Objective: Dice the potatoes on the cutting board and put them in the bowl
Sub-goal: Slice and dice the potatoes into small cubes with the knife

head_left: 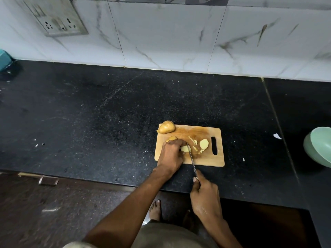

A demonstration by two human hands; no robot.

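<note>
A wooden cutting board (206,133) lies on the black counter. A whole potato (166,127) sits at its far left corner. My left hand (171,153) holds down a partly cut potato (185,149) on the board, with another potato piece (171,138) just behind the fingers. Several pale slices (203,144) lie to the right of it. My right hand (204,190) grips the handle of a knife (191,156), whose blade lies along the cut face of the held potato. A pale green bowl (320,147) stands at the right edge of the view.
The black stone counter (89,113) stretches wide to the left of the board. A marble-tiled wall (170,36) with a socket plate (59,18) rises behind. A teal object (4,59) sits at the far left. Small white scraps (277,136) dot the counter.
</note>
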